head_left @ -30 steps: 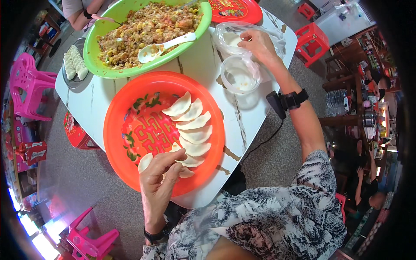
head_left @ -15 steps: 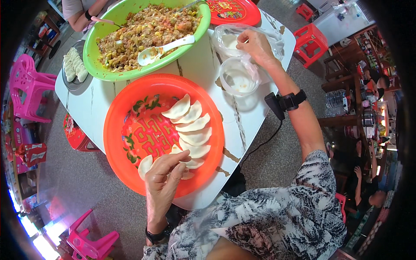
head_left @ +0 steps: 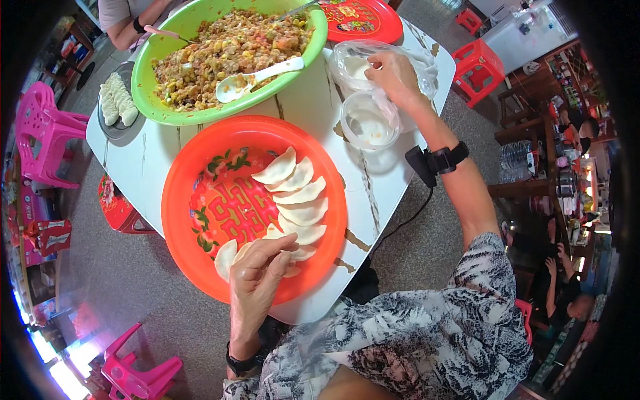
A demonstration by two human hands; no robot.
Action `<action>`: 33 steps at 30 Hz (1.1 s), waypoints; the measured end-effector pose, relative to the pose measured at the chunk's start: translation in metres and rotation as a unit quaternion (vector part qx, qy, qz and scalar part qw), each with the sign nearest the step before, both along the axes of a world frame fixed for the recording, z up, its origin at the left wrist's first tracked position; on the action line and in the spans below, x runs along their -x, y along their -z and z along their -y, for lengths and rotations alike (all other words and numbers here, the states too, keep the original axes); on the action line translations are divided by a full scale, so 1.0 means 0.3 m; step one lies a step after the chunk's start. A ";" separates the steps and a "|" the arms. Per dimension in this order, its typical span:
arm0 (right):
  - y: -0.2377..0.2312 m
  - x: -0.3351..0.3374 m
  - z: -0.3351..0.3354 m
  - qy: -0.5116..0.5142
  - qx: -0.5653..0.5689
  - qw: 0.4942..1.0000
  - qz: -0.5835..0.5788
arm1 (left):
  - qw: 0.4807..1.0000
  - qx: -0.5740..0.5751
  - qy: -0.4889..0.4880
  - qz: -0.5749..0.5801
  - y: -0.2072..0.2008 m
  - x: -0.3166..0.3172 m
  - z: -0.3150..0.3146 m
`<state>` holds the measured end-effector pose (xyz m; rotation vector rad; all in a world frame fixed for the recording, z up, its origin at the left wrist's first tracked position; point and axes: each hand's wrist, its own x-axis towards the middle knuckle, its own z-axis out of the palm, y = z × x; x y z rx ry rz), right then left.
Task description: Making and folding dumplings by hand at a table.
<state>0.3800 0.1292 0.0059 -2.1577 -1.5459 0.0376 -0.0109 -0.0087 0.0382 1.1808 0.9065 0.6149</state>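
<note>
My right hand (head_left: pixel 396 77) is at a clear plastic bag (head_left: pixel 347 59) on the table's far right, its thumb and fingertips drawn together. White, flat dough wrappers (head_left: pixel 359 67) show inside the bag; what the fingertips grip is too small to make out. Over the near rim of a round red tray (head_left: pixel 175 200) hovers my left hand (head_left: pixel 257 270), fingers loosely bent, thumb apart, and nothing visible in it. Several folded dumplings (head_left: pixel 303 212) overlap along the tray's right side. Another dumpling (head_left: pixel 225 259) lies at its lower left, and my left hand partly hides others.
A green basin (head_left: pixel 140 93) of chopped filling (head_left: pixel 220 53) holds a white spoon (head_left: pixel 267 75). Beside my right forearm is a clear plastic tub (head_left: pixel 369 123). A grey plate (head_left: pixel 115 131) of dumplings and a red lid (head_left: pixel 373 23) flank the basin. Another person's arm (head_left: pixel 137 27) is across the table.
The view has shifted slightly. My right fingertips have moved a little at the plastic bag; my left hand stays over the tray's near rim.
</note>
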 end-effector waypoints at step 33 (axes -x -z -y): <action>-0.037 0.009 -0.007 -0.082 -0.067 0.994 0.034 | 1.000 0.004 0.007 0.017 -0.002 0.026 0.015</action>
